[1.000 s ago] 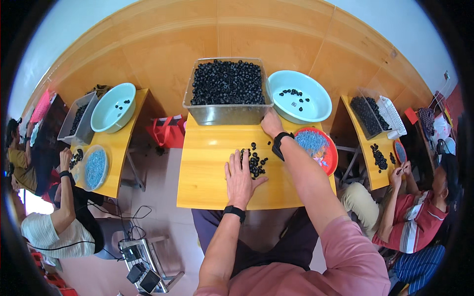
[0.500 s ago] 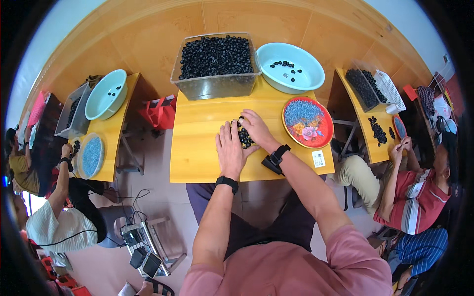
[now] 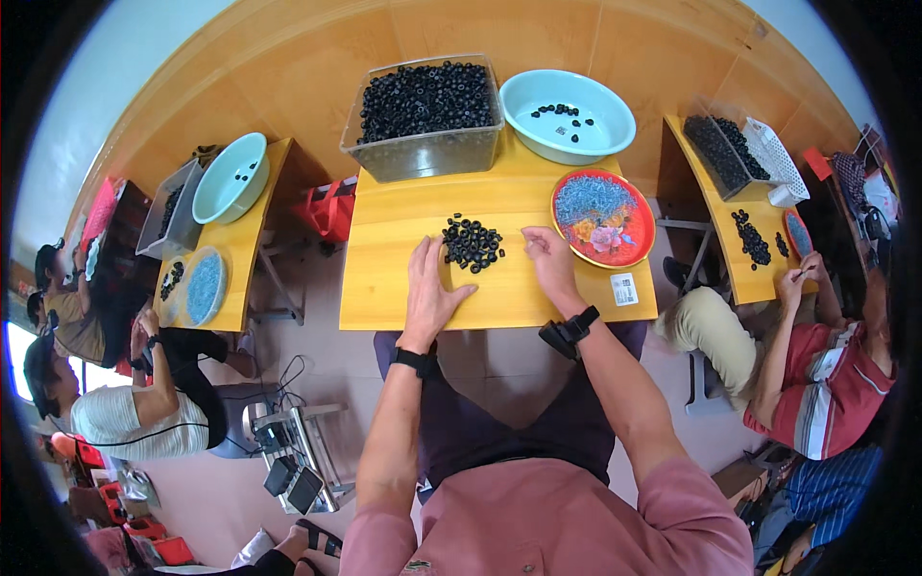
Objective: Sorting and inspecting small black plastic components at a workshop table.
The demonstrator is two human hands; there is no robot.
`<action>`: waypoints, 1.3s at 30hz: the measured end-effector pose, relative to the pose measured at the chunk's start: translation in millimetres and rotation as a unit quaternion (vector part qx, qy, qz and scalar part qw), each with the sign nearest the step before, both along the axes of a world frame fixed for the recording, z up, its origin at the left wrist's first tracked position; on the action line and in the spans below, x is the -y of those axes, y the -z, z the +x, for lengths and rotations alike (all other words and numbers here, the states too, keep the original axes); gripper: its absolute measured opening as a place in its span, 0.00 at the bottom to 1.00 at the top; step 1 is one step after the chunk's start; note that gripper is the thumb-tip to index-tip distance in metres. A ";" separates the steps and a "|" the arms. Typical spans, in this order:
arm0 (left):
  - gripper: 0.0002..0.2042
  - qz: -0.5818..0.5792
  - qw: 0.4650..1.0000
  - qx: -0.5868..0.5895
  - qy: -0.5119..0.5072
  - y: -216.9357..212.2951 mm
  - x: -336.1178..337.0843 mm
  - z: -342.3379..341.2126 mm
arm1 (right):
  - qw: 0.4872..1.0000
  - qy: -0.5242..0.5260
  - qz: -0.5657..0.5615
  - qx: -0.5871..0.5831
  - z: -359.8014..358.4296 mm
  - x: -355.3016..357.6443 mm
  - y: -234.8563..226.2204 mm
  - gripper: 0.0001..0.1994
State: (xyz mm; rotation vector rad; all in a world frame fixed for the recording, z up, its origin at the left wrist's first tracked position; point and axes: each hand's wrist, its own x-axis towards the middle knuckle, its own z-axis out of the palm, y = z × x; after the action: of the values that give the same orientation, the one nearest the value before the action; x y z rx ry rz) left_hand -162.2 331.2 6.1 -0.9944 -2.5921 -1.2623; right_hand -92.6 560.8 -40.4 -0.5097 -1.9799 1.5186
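Observation:
A heap of small black ring-shaped parts lies in the middle of the yellow table. My left hand rests flat at the heap's left side, thumb and fingers apart, holding nothing. To the right of the heap, my right hand is closed with its fingers curled in. Whatever it may hold is hidden. Close by that hand is a round red tray with a flower pattern, carrying many small blue, clear-looking pieces.
A clear bin full of black parts stands at the back, beside a light blue basin holding several. A white label lies at the front right. People work at side tables, left and right.
Both hands have come off the heap. My right hand has moved right and closed; the left has shifted slightly left and down. The black parts now lie uncovered. The whole view has shifted slightly.

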 end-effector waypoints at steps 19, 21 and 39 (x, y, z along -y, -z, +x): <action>0.11 -0.066 0.985 -0.148 -0.061 9.1 -38.1 22.4 | 0.973 -0.088 0.205 0.060 13.1 26.9 -32.4 0.15; 0.11 -0.072 0.987 -0.118 -0.079 14.0 -33.6 19.4 | 0.971 -0.094 0.207 0.077 13.3 27.1 -33.3 0.14; 0.12 -0.035 0.995 -0.074 -0.061 18.4 -35.3 17.8 | 0.978 -0.076 0.171 0.093 12.4 25.3 -37.0 0.13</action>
State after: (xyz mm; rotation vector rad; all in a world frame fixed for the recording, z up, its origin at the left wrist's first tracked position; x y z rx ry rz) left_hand -144.4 366.5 -12.3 -0.8879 -2.5549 -1.0352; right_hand -80.2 535.5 -3.3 -0.3729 -2.4131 1.2103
